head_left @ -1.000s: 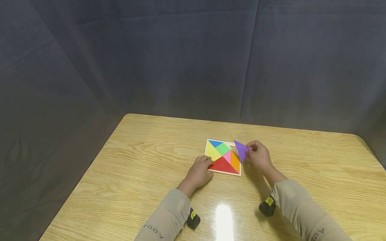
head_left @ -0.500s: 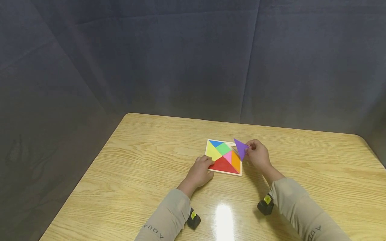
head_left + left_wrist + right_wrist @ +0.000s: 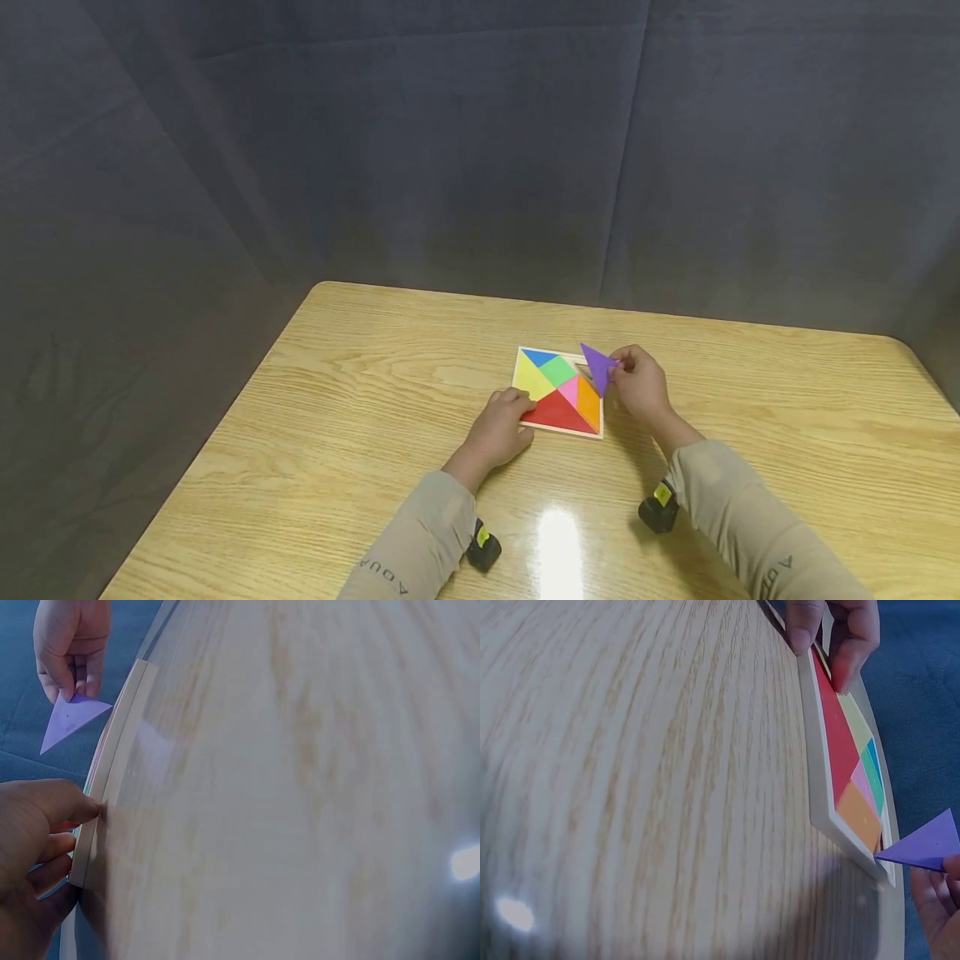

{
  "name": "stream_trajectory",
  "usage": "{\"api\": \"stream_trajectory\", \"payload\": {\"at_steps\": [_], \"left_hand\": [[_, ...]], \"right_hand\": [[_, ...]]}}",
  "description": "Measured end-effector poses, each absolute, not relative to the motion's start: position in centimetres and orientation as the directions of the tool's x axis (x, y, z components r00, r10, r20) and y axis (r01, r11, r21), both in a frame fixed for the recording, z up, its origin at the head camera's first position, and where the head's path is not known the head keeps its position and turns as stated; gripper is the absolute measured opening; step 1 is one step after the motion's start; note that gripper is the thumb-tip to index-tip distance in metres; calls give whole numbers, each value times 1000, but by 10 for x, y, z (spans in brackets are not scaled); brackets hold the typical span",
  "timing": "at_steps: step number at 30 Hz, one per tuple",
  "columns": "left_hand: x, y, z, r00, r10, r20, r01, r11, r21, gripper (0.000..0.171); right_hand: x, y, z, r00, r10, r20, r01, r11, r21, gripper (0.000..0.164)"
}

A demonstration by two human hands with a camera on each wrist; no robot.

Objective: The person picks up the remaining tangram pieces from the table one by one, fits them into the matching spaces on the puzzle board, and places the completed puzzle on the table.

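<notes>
A square tangram tray [image 3: 819, 772] lies on the table, filled with a red triangle [image 3: 559, 413], a yellow triangle [image 3: 529, 380], a green square [image 3: 558, 371], and blue, pink and orange pieces. Its far right corner shows an unfilled gap. My left hand [image 3: 498, 427] grips the tray's near left corner, thumb on the outer edge and fingertips over the pieces. Between the thumb and fingers of my right hand [image 3: 642, 385] is a purple triangle [image 3: 598, 369], pinched by one corner. It is tilted up at the tray's right edge, partly covering the gap.
The wood-grain table [image 3: 360, 367] extends on all sides of the tray. Dark cloth [image 3: 450, 167] hangs behind its far edge and at the left. Each wrist carries a small black camera, such as the right one [image 3: 657, 516].
My right hand and the purple triangle have shifted slightly away from me and a touch to the left. My left hand keeps its grip on the tray.
</notes>
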State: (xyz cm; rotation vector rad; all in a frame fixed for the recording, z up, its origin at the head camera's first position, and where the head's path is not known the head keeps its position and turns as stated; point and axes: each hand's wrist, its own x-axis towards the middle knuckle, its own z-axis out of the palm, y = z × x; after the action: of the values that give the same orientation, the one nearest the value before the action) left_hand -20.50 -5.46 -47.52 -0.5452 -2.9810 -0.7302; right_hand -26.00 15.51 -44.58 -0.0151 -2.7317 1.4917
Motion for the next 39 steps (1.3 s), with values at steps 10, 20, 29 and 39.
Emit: {"api": "stream_trajectory", "payload": {"at_steps": [10, 20, 29, 39], "left_hand": [[-204, -55, -475, -941, 325, 99, 334, 830, 447, 36], [-204, -55, -477, -935, 334, 123, 353, 828, 436, 35], [-204, -56, -477, -936, 331, 118, 349, 828, 439, 35], [-204, -56, -478, -933, 335, 133, 358, 827, 434, 34]], "right_hand": [[-262, 153, -447, -999, 15, 39, -24, 540, -841, 15], [-265, 151, -449, -997, 42, 66, -31, 559, -829, 13], [-266, 149, -448, -997, 48, 63, -25, 565, -824, 14], [-270, 148, -447, -995, 37, 92, -49, 622, -781, 15]]}}
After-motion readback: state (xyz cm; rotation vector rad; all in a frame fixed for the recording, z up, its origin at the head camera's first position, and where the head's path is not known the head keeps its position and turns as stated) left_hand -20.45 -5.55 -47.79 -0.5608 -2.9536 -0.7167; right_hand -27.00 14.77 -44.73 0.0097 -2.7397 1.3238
